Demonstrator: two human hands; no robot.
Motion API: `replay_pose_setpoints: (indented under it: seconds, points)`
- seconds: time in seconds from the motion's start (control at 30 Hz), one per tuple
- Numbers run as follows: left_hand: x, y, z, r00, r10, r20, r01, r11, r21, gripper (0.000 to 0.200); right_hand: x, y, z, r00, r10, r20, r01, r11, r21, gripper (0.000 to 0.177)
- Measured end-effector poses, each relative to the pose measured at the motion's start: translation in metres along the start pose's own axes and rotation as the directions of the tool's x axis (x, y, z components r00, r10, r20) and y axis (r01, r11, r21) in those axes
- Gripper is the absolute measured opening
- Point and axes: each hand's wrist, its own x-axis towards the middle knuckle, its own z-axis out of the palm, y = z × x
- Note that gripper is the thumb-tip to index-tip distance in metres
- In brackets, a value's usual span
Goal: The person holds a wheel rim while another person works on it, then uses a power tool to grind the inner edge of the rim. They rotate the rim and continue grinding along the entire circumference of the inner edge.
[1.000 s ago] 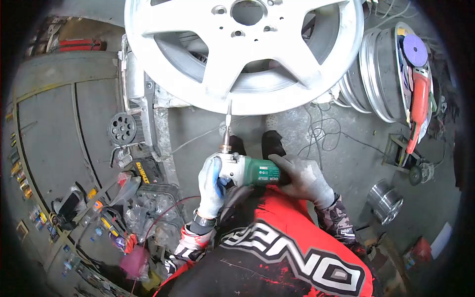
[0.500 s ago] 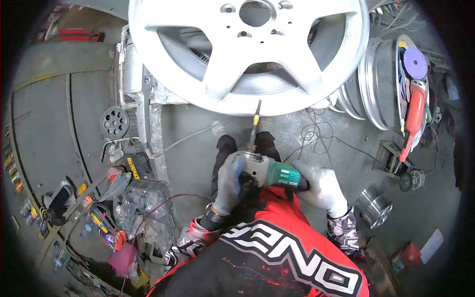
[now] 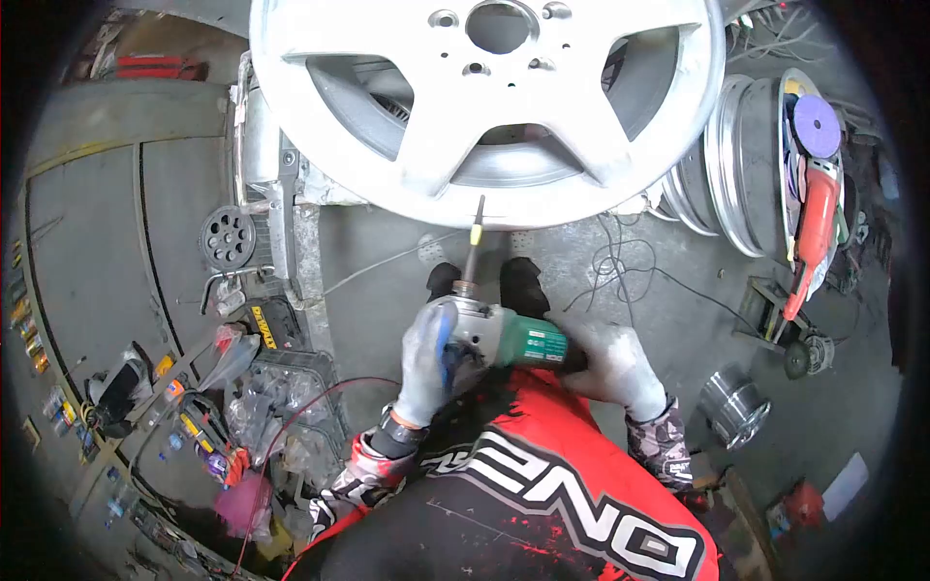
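Note:
Between my gloved hands is a green angle grinder (image 3: 528, 339) with a metal head and a long thin shaft (image 3: 473, 252) that points away from me. My left hand (image 3: 426, 353) is wrapped round the grinder's head end. At its rear end, my right hand (image 3: 618, 363) grips the dark part of the body, its fingers partly hidden. The shaft's tip overlaps the lower rim of a large silver alloy wheel (image 3: 426, 160) in this view. The wheel's spokes and central hole face up toward me.
To the right, more wheel rims (image 3: 741, 165) stand beside a red polisher (image 3: 817, 223) with a purple pad (image 3: 816, 126). A black cable (image 3: 693, 290) lies across the floor. At left are a DEWALT case (image 3: 274, 324), a crate (image 3: 291, 387) of plastic bags and a red hose (image 3: 334, 389).
Both hands and the grinder have shifted to the left, and the shaft's tip has moved left along the wheel's lower rim. The wheel stays in place.

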Motion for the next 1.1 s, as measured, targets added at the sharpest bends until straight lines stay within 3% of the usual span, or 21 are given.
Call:
replay_pose_setpoints:
  seconds: [0.03, 0.07, 0.1, 0.13, 0.17, 0.23, 0.27, 0.37, 0.5, 0.53, 0.57, 0.6, 0.77, 0.83, 0.87, 0.9, 0.93, 0.97, 1.0, 1.03, 1.1]
  points:
    - [0.004, -0.006, 0.004, 1.000, -0.002, 0.005, 0.002, 1.000, -0.003, 0.036, -0.008, 0.004, -0.005, 0.999, 0.033, 0.009, -0.033, 0.999, -0.003, 0.075]
    - [0.007, -0.011, 0.008, 0.915, 0.374, 0.150, -0.403, 0.834, 0.377, 0.032, -0.016, 0.008, -0.009, 0.999, 0.023, -0.033, -0.024, 0.998, -0.053, 0.076]
    - [0.009, -0.018, 0.013, 0.687, 0.599, 0.411, -0.698, 0.388, 0.602, 0.029, -0.023, 0.010, -0.012, 0.999, 0.027, -0.032, -0.029, 0.998, -0.058, 0.076]
    - [0.011, -0.024, 0.019, 0.867, 0.382, 0.319, -0.496, 0.718, 0.488, 0.029, -0.029, 0.010, -0.016, 0.997, 0.053, -0.057, -0.058, 0.993, -0.101, 0.076]
    - [0.011, -0.029, 0.024, 0.867, 0.383, 0.319, -0.496, 0.721, 0.484, 0.029, -0.032, 0.009, -0.021, 0.994, 0.074, -0.083, -0.086, 0.986, -0.143, 0.076]
    - [0.012, -0.020, 0.035, 0.683, 0.617, 0.390, -0.715, 0.459, 0.527, 0.030, -0.033, 0.005, -0.028, 0.991, 0.124, -0.047, -0.130, 0.980, -0.152, 0.076]
    - [0.014, -0.024, 0.032, 0.652, 0.642, 0.404, -0.735, 0.402, 0.547, 0.034, -0.032, 0.006, -0.028, 0.993, 0.113, -0.039, -0.118, 0.982, -0.149, 0.076]
    - [0.011, -0.018, 0.021, 0.680, 0.632, 0.371, -0.714, 0.457, 0.530, 0.038, -0.019, 0.006, -0.022, 0.998, 0.065, -0.018, -0.067, 0.989, -0.133, 0.077]
    - [-0.001, 0.001, -0.005, 0.734, 0.576, 0.361, -0.634, 0.389, 0.669, 0.037, 0.007, -0.003, -0.009, 0.999, 0.000, 0.046, 0.002, 0.999, -0.041, 0.078]
    - [-0.001, 0.011, -0.002, 0.946, 0.321, 0.031, -0.316, 0.905, 0.286, 0.036, 0.012, -0.003, -0.004, 0.999, -0.029, 0.034, 0.030, 0.999, -0.021, 0.077]
    - [-0.001, 0.016, -0.001, 0.988, -0.127, -0.083, 0.097, 0.950, -0.296, 0.036, 0.018, -0.005, -0.003, 0.999, -0.033, 0.035, 0.033, 0.999, -0.018, 0.077]
    - [-0.003, 0.019, -0.004, 0.954, 0.301, 0.000, -0.290, 0.920, 0.263, 0.031, 0.023, -0.006, -0.001, 0.998, -0.055, 0.034, 0.055, 0.998, 0.003, 0.077]
    - [-0.001, 0.025, -0.010, 0.987, 0.159, 0.000, -0.150, 0.931, 0.333, 0.038, 0.025, -0.006, 0.000, 0.997, -0.049, 0.052, 0.049, 0.999, 0.002, 0.074]
    - [-0.002, 0.023, 0.000, 1.000, 0.003, 0.025, -0.007, 0.987, 0.163, 0.037, 0.013, -0.001, -0.006, 0.998, -0.002, 0.062, 0.001, 1.000, 0.007, 0.076]
    - [-0.001, 0.013, 0.011, 0.990, 0.136, 0.042, -0.141, 0.975, 0.174, 0.036, 0.007, 0.003, -0.008, 0.998, 0.003, 0.061, -0.003, 1.000, 0.004, 0.076]
    - [0.003, 0.003, 0.008, 0.990, 0.134, 0.046, -0.140, 0.975, 0.172, 0.036, -0.001, 0.007, -0.009, 0.999, 0.017, 0.032, -0.017, 1.000, -0.007, 0.076]
    - [0.007, -0.008, 0.005, 0.922, 0.349, 0.168, -0.387, 0.817, 0.428, 0.036, -0.006, 0.009, -0.009, 1.000, 0.029, 0.003, -0.029, 0.999, -0.017, 0.077]
    - [0.009, -0.016, 0.001, 0.799, 0.497, 0.338, -0.589, 0.534, 0.606, 0.036, -0.008, 0.011, -0.009, 1.000, 0.031, 0.002, -0.031, 0.999, -0.018, 0.077]
    - [0.008, -0.013, 0.001, 0.755, 0.536, 0.379, -0.628, 0.422, 0.654, 0.037, -0.010, 0.012, -0.008, 1.000, 0.017, -0.016, -0.017, 0.999, -0.040, 0.077]
    - [0.007, -0.011, 0.003, 0.756, 0.534, 0.379, -0.627, 0.422, 0.655, 0.037, -0.010, 0.012, -0.007, 0.999, 0.000, -0.033, -0.002, 0.998, -0.061, 0.077]
    - [0.002, -0.001, 0.005, 0.975, 0.195, 0.108, -0.219, 0.924, 0.312, 0.035, -0.003, 0.010, -0.003, 1.000, -0.008, -0.013, 0.007, 0.999, -0.039, 0.076]
